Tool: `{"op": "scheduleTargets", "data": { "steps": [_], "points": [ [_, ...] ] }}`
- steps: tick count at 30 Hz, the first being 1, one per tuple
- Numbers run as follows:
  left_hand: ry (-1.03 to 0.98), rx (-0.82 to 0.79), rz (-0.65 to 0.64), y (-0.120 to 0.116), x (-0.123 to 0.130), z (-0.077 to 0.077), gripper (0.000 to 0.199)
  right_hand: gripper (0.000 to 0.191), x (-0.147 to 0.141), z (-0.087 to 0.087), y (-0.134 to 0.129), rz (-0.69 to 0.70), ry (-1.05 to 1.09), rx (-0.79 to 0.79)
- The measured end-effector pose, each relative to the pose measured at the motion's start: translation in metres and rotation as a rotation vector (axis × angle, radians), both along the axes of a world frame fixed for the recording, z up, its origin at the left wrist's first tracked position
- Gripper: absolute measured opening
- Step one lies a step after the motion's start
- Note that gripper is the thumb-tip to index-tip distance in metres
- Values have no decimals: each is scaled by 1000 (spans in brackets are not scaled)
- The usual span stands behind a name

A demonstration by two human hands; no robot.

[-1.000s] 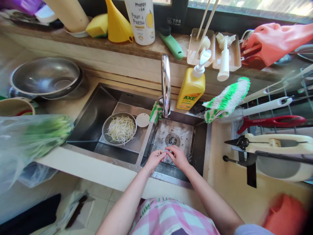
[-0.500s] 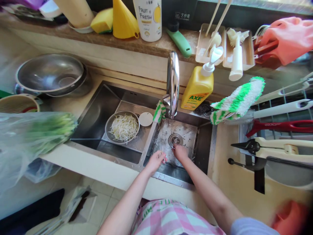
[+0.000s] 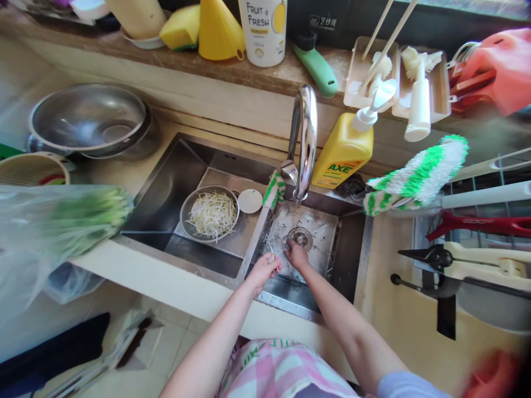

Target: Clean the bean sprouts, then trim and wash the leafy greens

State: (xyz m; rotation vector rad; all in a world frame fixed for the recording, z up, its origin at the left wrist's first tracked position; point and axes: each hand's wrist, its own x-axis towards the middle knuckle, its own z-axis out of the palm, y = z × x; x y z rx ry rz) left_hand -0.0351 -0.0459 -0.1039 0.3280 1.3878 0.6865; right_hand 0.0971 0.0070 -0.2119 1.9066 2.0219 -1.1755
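My left hand (image 3: pixel 264 272) is closed over the front left part of the right sink basin (image 3: pixel 348 249), pinching a few bean sprouts (image 3: pixel 271 253) that poke up from its fingers. Just right of it, my right hand (image 3: pixel 297 255) hangs by the drain (image 3: pixel 302 236), its fingers pressed together. What they hold, if anything, is hidden. Small scraps cling around the basin floor. In the left basin (image 3: pixel 157 204) stands a metal bowl (image 3: pixel 183 222) heaped with bean sprouts (image 3: pixel 213 214), a white disc (image 3: pixel 250 201) beside it.
A chrome faucet (image 3: pixel 309 138) rises behind the basins, with a yellow soap bottle (image 3: pixel 346 149) to its right. Metal bowls (image 3: pixel 89 116) and bagged greens (image 3: pixel 91 221) are at left. Scissors (image 3: pixel 473 260) and a green-white cloth (image 3: pixel 431 166) lie right.
My right hand has moved left, closer to my left hand. The sprouts in my left hand now stand up more visibly. The view has shifted slightly.
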Motion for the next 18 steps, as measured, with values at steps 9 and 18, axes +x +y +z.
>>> {"op": "scheduleTargets", "data": {
  "steps": [9, 18],
  "points": [
    [38, -58, 34, -1, -1, -18, 41, 14, 16, 0, -9, -178, 168, -115],
    [106, 51, -14, -1, 15, -22, 39, 24, 22, 61, -40, 5, 617, -114]
  ]
}}
